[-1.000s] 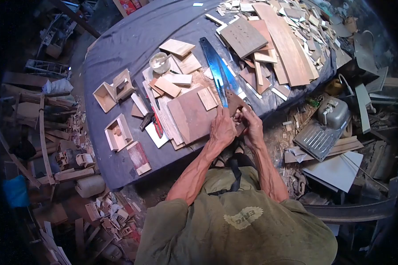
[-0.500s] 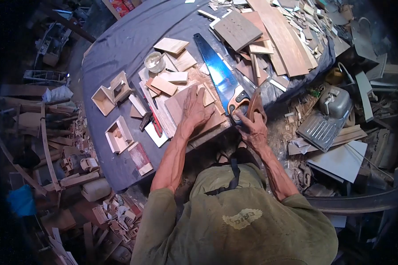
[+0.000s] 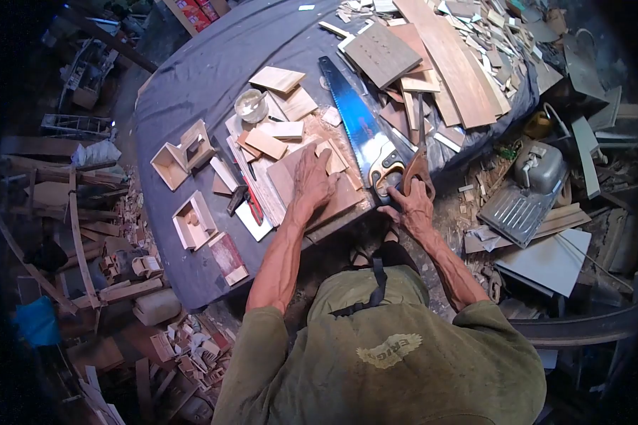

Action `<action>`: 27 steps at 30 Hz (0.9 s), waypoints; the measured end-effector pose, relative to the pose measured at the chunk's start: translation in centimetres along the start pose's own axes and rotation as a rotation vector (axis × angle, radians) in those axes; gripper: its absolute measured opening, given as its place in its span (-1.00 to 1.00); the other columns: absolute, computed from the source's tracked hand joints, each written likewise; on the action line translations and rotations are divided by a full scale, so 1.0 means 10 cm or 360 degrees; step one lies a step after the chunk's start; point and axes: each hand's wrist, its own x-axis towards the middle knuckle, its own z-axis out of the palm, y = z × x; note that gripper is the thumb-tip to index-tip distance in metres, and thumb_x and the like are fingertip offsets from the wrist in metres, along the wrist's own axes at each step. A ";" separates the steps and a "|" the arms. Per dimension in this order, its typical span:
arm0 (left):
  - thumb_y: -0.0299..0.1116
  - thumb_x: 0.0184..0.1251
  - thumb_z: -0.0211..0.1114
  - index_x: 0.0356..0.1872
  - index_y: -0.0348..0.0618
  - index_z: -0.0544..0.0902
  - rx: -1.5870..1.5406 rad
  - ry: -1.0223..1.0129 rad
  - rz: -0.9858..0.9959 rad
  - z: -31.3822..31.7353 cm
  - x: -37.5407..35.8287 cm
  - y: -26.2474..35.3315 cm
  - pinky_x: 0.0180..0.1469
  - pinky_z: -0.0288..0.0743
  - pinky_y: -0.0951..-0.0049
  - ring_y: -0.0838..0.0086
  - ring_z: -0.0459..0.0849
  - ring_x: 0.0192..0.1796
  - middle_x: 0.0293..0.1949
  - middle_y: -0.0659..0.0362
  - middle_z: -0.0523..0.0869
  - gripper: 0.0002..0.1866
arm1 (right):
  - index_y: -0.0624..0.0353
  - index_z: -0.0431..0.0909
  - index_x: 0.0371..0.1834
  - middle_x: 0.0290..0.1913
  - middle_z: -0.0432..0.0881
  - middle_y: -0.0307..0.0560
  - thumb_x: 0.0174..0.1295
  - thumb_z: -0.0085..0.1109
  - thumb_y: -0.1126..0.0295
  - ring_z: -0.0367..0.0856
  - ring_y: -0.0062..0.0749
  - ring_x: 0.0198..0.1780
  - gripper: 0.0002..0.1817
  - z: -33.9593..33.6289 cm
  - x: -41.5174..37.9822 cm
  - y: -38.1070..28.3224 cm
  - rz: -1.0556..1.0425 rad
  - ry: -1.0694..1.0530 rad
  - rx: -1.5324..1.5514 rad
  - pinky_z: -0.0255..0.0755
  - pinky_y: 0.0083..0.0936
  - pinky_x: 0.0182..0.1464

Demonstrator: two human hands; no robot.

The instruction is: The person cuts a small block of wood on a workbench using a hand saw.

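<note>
My left hand [image 3: 313, 183] presses down on a brown board [image 3: 282, 176] at the table's front edge. Its fingers curl over a small pale piece of wood [image 3: 335, 161] lying on that board. My right hand [image 3: 415, 207] is closed around the brown wooden handle of a saw [image 3: 418, 170], whose narrow dark blade points away from me, seen nearly edge-on. Just left of it lies a larger handsaw [image 3: 358, 122] with a blue blade and a black-and-pale handle.
Pale wood offcuts [image 3: 266, 142] and a glue-smeared jar [image 3: 251, 106] lie beyond my left hand. Small wooden boxes [image 3: 193, 221] and red-handled pliers [image 3: 254, 205] are at left. Boards [image 3: 450, 64] and scraps pile up at the back right. A metal sink [image 3: 521, 205] lies at right.
My right hand has swung the wooden-handled saw more upright and slightly right, its blade now showing. My left hand stays on the board. The view has shifted slightly.
</note>
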 end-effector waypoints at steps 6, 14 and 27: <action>-0.31 0.13 0.50 0.30 -0.17 0.47 -0.0015 -0.0006 -0.0006 -0.04 -0.01 0.03 0.44 0.26 0.04 -0.15 0.31 0.43 0.39 -0.23 0.31 -0.32 | -0.09 0.69 0.03 -0.24 0.39 0.09 0.01 0.49 -0.07 0.46 0.03 -0.15 -0.46 -0.07 0.07 0.23 0.0082 0.0038 -0.0052 0.39 -0.13 -0.22; -0.28 0.11 0.51 0.29 -0.23 0.46 -0.0032 0.0031 0.0032 -0.02 0.00 -0.03 0.43 0.26 0.03 -0.14 0.32 0.41 0.37 -0.22 0.33 -0.30 | -0.23 0.48 0.38 -0.20 0.47 0.08 0.24 0.37 0.34 0.54 -0.04 -0.23 -0.40 -0.35 -0.23 0.09 0.0169 0.0277 0.0444 0.45 -0.22 -0.25; -0.13 0.02 0.56 0.22 -0.29 0.49 -0.0036 0.0120 0.0124 0.00 0.01 -0.08 0.38 0.29 0.06 -0.08 0.40 0.32 0.25 -0.14 0.46 -0.24 | 0.30 0.59 0.17 -0.43 0.57 -0.30 0.45 0.14 0.24 0.45 -0.70 -0.43 -0.61 -0.59 -0.31 -0.59 0.1166 0.0388 0.1682 0.32 -0.65 -0.40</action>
